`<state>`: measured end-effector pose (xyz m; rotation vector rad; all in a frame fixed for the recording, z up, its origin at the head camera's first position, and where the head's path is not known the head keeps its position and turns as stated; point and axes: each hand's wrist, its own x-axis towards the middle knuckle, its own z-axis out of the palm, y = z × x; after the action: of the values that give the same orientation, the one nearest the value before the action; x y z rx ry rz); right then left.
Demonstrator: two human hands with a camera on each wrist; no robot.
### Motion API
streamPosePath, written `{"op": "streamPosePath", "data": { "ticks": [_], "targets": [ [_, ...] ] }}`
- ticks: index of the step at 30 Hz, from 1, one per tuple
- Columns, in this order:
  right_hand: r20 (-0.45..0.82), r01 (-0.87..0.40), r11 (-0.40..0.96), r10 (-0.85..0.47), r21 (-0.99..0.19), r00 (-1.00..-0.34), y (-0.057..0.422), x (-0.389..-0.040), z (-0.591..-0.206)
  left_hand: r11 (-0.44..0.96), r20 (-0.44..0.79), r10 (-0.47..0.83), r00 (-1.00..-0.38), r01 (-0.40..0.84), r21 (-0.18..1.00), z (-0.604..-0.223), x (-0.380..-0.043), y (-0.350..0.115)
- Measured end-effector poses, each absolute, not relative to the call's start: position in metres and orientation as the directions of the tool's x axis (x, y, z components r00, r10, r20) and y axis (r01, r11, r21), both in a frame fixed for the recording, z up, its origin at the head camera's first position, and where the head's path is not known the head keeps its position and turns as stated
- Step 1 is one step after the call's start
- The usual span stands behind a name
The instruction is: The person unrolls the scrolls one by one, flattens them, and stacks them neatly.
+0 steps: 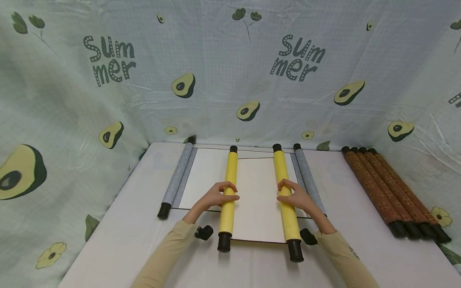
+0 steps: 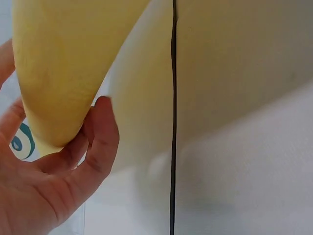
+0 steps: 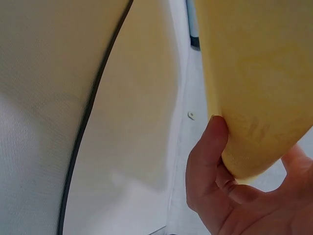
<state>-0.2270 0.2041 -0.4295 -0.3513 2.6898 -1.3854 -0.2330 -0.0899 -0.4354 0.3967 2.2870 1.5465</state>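
On the white worktop [image 1: 133,236], midway between its left and right edges, a partly unrolled yellow scroll runs from near the far edge toward the near side, with 2 yellow rollers and a pale sheet [image 1: 257,196] stretched between them. The left hand [image 1: 215,195] has its fingers and thumb curled around the left yellow roller [image 1: 227,219], about halfway along it; the right hand [image 1: 296,197] grips the right yellow roller [image 1: 289,219] the same way. Both rollers end in black caps, and a thin dark line edges the sheet. Behind it shows the white sheet [image 1: 205,172] of a wider open scroll, whose left grey roller [image 1: 177,176] and right grey roller [image 1: 310,180] lie outside the yellow pair; the near ends of the yellow rollers reach farther from the worktop's far edge than the grey ones. Along the worktop's right edge, starting by its far right corner, 4 brown patterned rolls [image 1: 383,188] lie side by side. A pale cloth [image 1: 216,52] printed with avocados rises beyond the far edge.
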Motion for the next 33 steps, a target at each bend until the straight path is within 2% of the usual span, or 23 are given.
{"op": "streamPosePath", "data": {
  "ticks": [8, 33],
  "targets": [
    [0.077, -0.220, 0.572, -0.264, -0.790, -0.961, 0.207, -0.228, -0.429, 0.382, -0.118, 0.396, -0.911, 0.046, 0.923, -0.434, -0.235, -0.091],
    [0.014, -0.178, 0.562, -0.284, -0.808, -0.959, 0.224, -0.226, -0.424, 0.352, -0.136, 0.413, -0.901, 0.020, 0.936, -0.435, -0.235, -0.100]
  ]
}}
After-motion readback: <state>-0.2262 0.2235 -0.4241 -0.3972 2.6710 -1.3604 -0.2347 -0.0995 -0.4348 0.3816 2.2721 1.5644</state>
